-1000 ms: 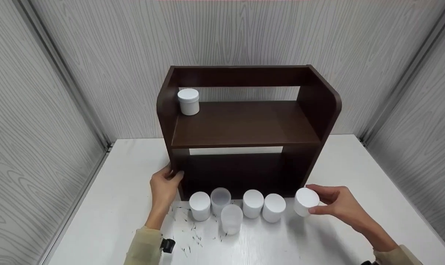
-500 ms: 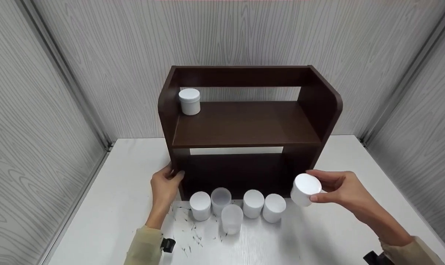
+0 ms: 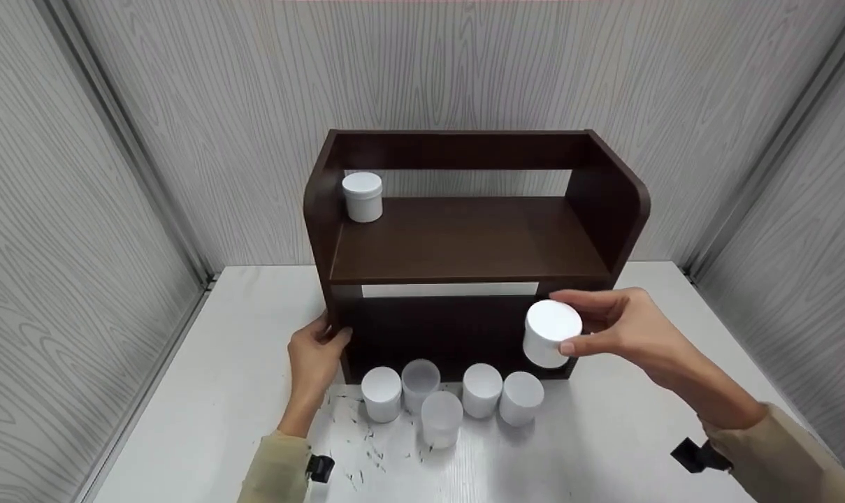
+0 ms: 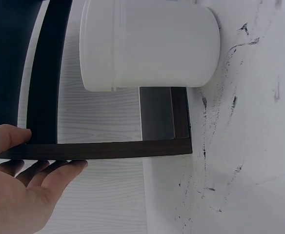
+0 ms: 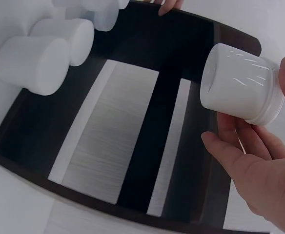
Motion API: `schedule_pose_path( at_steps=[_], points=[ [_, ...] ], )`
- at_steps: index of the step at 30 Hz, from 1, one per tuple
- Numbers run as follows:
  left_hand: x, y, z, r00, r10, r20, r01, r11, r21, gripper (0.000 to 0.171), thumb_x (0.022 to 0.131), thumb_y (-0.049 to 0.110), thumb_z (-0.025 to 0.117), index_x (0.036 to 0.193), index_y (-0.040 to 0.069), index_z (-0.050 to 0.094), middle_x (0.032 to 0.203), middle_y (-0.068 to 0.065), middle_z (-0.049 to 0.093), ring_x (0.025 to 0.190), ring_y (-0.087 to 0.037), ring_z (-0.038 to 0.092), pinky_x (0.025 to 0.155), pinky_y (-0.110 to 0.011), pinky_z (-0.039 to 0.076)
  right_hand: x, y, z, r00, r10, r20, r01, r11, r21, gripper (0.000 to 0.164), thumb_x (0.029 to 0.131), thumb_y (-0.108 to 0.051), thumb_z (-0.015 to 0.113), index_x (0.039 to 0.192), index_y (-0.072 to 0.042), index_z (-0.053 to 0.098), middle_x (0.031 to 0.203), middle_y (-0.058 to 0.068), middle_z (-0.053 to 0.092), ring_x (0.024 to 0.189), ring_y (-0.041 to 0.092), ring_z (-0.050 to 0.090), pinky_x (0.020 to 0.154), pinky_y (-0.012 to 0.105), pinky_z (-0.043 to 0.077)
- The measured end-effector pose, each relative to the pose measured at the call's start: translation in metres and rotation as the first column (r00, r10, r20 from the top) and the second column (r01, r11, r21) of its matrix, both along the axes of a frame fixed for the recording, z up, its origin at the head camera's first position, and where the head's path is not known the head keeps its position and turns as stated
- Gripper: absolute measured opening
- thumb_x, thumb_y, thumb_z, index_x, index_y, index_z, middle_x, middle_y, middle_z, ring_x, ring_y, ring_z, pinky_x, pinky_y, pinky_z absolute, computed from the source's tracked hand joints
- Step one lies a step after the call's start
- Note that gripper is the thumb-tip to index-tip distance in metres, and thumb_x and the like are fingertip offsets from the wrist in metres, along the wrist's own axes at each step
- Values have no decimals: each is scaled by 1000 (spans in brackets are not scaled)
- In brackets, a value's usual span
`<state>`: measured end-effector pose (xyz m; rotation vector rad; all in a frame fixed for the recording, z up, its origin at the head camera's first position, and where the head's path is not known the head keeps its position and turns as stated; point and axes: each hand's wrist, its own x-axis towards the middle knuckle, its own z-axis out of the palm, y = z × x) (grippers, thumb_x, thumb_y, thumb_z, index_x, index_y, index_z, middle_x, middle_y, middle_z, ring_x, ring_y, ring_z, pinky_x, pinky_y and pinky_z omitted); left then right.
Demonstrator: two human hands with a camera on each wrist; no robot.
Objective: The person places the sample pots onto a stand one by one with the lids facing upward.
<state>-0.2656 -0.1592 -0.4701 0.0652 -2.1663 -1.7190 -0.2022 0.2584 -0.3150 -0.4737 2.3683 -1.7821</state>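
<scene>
A dark brown two-tier shelf [image 3: 464, 244] stands on the white table. My left hand [image 3: 315, 360] grips its left side panel, thumb on the inner face and fingers outside, as the left wrist view also shows. Between thumb and fingers my right hand [image 3: 625, 328] holds a white lidded jar [image 3: 552, 334] upright, raised in front of the lower right of the shelf. In the right wrist view the held jar [image 5: 240, 83] appears sideways, with the fingers near its lid. Another white jar [image 3: 363, 198] sits at the left end of the upper tier.
Along the shelf's front stand several jars, among them white lidded ones [image 3: 381, 395] [image 3: 482, 390] [image 3: 522, 398] and translucent ones [image 3: 421, 384] [image 3: 441, 419]. Dark scuff marks [image 3: 366, 440] lie on the table at front left. Grey wood-grain panels [image 3: 450, 63] enclose the back and sides.
My right hand has lifted the jar from near the table and carried it up and left, to before the shelf. The left hand keeps its grip on the side panel.
</scene>
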Motion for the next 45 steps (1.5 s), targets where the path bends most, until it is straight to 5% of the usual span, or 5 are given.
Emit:
schedule_pose_path(
  at_steps=[21,37,45],
  points=[
    [-2,0,0,1000,17,21,-17,1000,-11,50,95,5,73,141,-9,59,136,-29,64,120,-42,67,93,-39,58,-60,-85,60,998,31,-61,-36,996,-85,66,75,2,93,136,3,68,118,17,76,107,25,73,91,38,60],
    [-1,-2,-1,1000,7,9,-8,1000,21,49,95,5,72,141,-8,60,134,-28,66,120,-41,67,90,-31,59,-122,-161,63,999,19,-33,-23,990,-141,58,78,0,92,132,3,71,117,15,76,107,22,71,96,34,56],
    [-1,-1,0,1000,18,9,-18,1000,-3,47,95,6,72,139,-7,63,129,-27,68,116,-39,70,87,-30,60,-138,-188,60,1000,-8,-29,5,996,-91,64,78,-10,95,136,1,69,122,9,75,116,19,67,100,29,53]
  ],
)
